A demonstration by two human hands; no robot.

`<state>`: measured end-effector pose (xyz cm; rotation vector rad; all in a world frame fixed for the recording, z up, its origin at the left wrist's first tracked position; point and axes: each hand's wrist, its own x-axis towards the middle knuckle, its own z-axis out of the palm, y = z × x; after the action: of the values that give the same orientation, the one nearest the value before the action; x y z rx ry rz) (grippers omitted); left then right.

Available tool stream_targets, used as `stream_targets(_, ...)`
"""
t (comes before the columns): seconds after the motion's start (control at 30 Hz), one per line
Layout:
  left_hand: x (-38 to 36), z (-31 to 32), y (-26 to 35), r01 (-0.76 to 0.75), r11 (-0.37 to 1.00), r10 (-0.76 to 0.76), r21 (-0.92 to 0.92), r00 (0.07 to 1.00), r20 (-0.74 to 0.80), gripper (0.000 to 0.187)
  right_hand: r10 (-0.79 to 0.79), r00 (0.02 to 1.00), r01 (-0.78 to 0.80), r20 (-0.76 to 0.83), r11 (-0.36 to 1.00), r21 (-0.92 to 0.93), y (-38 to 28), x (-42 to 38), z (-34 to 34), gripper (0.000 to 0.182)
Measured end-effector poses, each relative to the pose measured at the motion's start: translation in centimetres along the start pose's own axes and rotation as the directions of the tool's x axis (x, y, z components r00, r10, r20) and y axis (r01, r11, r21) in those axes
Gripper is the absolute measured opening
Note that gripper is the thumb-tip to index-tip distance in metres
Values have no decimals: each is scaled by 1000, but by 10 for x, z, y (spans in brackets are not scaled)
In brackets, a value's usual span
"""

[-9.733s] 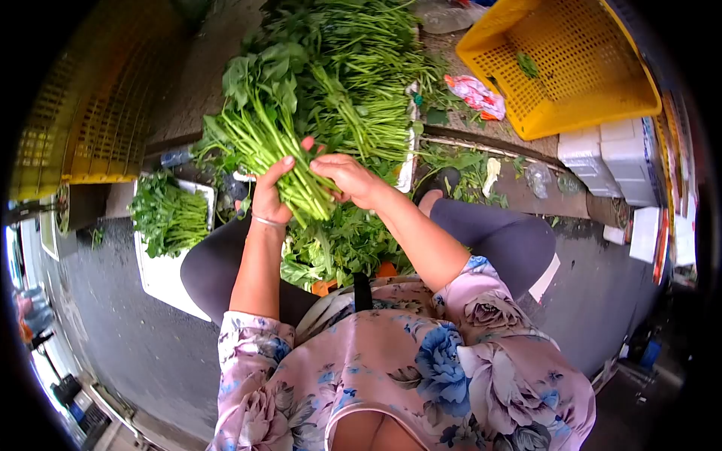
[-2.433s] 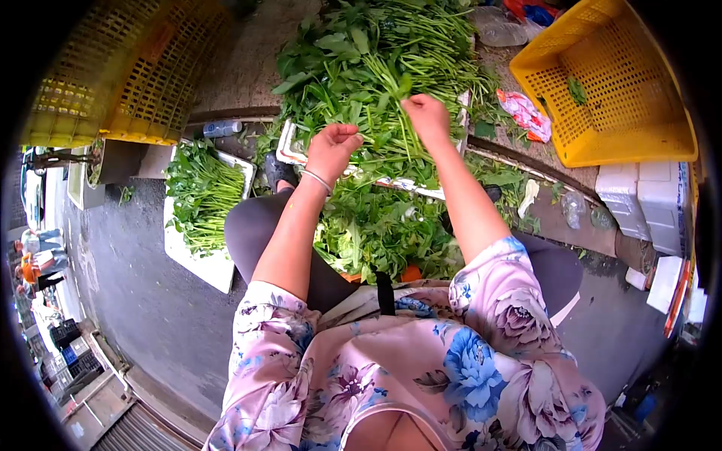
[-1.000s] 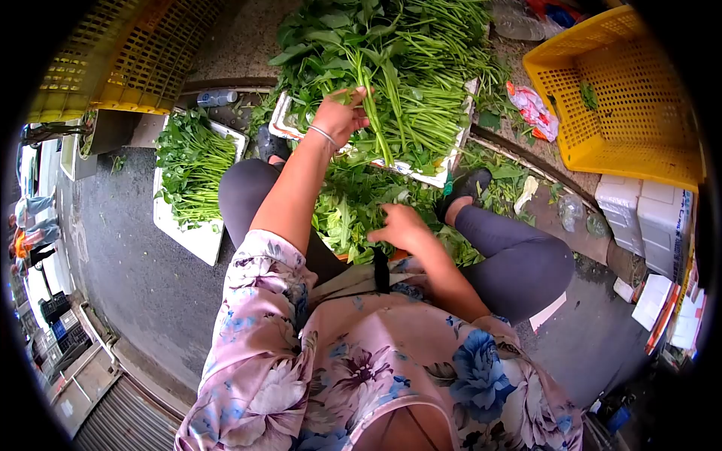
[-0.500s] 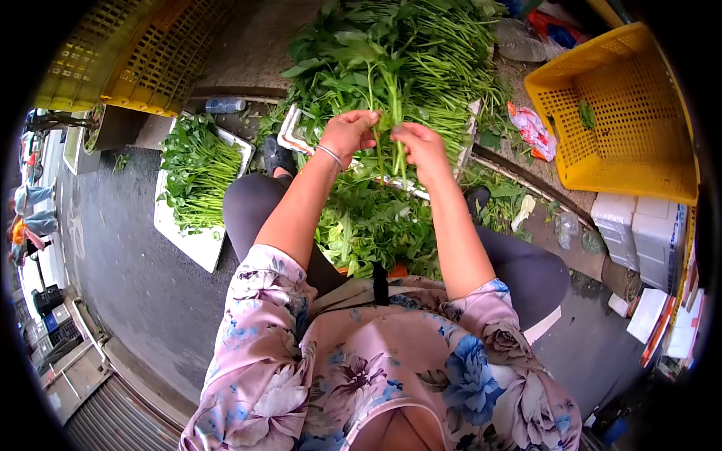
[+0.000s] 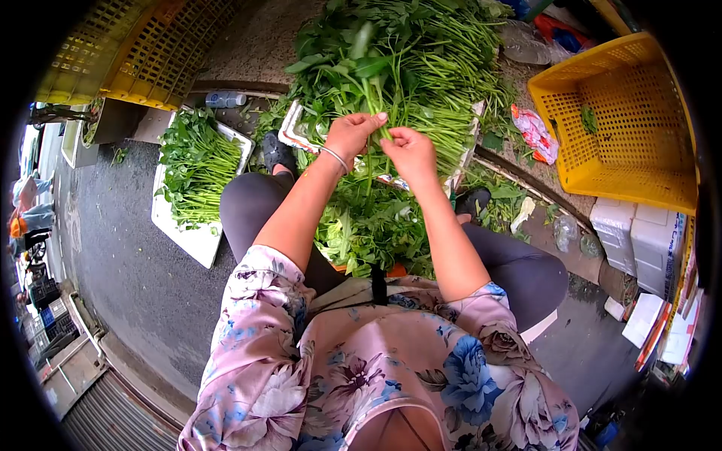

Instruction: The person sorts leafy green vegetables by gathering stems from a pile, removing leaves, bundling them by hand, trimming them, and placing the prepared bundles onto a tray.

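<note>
My left hand (image 5: 352,138), with a bangle on the wrist, is closed around a few leafy water spinach stems (image 5: 374,96). Close beside it, my right hand (image 5: 412,154) pinches the same stems lower down, its fingertips partly hidden. The leaves point away from me and the stem ends hang between my hands. Behind them a large heap of water spinach (image 5: 444,75) fills a white foam box (image 5: 292,126). Loose leaves and greens (image 5: 376,233) are piled between my knees.
Bundled greens (image 5: 197,169) lie on a white foam board (image 5: 184,239) to the left. Yellow crates stand at upper left (image 5: 154,64) and right (image 5: 624,169). White boxes (image 5: 653,244) sit below the right crate. A plastic bottle (image 5: 226,99) lies near the kerb.
My right hand has moved left and slightly down, closer to my left hand. The held stems have come closer together, and their leafy tops have shifted.
</note>
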<state>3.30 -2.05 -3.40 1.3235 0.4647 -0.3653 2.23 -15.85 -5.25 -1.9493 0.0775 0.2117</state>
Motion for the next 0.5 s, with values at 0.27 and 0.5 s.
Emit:
stream_targets(0.27, 0, -3, 3, -58, 993, 48, -103, 994, -99, 20, 162, 985, -139, 66, 955, -261, -12, -27, 2, 25)
stream_targets(0.5, -4, -17, 7, -19, 983, 29, -185, 998, 47, 18, 411, 850, -186, 328, 819, -543, 31, -76, -10, 23)
